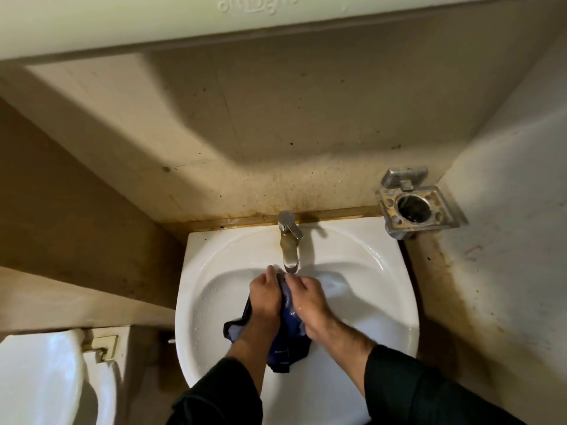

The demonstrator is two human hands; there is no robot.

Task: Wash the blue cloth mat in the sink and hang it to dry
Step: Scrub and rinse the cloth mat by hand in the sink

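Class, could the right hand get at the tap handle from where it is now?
Probably yes. The right hand grips the blue cloth just below the spout, and nothing stands between it and the tap handle; it would have to let go first.

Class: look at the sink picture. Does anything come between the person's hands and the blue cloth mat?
No. The left hand and right hand already press the blue cloth mat between them, in the sink below the tap.

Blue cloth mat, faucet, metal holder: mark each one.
blue cloth mat [287, 348], head view, dark bunched lower fold.
faucet [290, 251], head view, spout.
metal holder [418, 207], head view, rim of its round opening.
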